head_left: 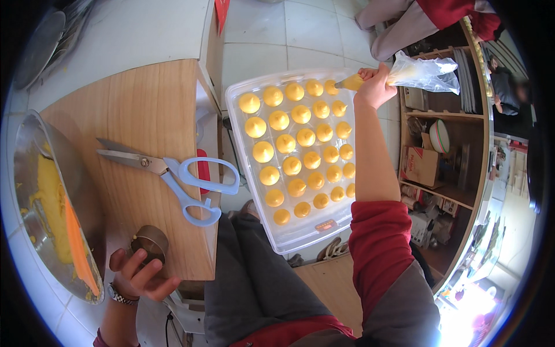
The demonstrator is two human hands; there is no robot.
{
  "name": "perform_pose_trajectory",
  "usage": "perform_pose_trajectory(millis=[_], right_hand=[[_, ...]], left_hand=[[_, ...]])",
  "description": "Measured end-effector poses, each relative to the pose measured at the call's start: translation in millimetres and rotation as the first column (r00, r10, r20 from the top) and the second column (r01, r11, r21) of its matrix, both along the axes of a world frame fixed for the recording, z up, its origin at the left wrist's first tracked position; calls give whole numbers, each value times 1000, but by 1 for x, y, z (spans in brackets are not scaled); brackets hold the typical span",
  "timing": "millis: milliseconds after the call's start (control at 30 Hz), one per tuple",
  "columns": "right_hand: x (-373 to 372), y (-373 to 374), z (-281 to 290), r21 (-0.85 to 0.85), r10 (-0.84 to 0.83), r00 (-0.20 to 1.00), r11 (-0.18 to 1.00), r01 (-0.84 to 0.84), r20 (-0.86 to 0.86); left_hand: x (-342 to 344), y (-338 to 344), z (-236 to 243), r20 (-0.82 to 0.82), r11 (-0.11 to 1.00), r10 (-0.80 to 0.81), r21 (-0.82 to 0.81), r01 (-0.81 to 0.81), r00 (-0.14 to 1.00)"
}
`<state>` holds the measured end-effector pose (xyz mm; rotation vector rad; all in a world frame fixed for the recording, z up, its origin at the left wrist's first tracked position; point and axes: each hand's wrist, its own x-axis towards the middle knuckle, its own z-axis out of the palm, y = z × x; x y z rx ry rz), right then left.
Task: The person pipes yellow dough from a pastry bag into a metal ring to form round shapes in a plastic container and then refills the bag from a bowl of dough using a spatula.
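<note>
My right hand (pixel 376 89) is closed around a clear piping bag (pixel 426 73) with yellow filling. Its metal tip points left, at the far right corner of a translucent plastic tray (pixel 298 234). Rows of piped yellow mounds (pixel 306 137), each with a peaked top, cover most of the tray. My right forearm hides part of the tray's right side. At the lower left, my left hand (pixel 144 276) has its fingers apart, beside a small metal ring (pixel 150 243) at the wooden board's near edge. The fingertips are close to the ring; whether they touch it I cannot tell.
Blue-handled scissors (pixel 167 173) lie on the wooden board (pixel 144 98). Left of it stands a metal bowl (pixel 89 191) with yellow mixture and an orange scraper (pixel 80 248). Shelves (pixel 448 194) with boxes and bowls line the right. Another person (pixel 410 26) is at the top right.
</note>
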<state>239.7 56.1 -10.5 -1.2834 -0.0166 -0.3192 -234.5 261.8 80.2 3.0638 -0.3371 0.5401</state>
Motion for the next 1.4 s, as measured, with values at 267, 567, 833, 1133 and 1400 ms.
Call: perform_pose_trajectory(millis=[267,567,833,1133,1400], right_hand=[[0,4,2,-77,-58,998,995,59,18],[3,-31,20,365,-288,853,810,460,-435],[-22,-130,39,582,-86,803,644,496,-589],[-136,-214,96,903,231,886,260,342,-402],[-173,-184,112,876,338,842,395,277,-419]], left_hand=[[0,1,0,14,1000,2,4,-2,1000],[0,0,2,-15,1000,-1,-30,1,1000],[0,1,-2,-10,995,-28,-91,27,1000],[4,-1,1,-46,993,-34,-111,29,998],[10,-3,3,-10,993,-28,-115,27,1000]])
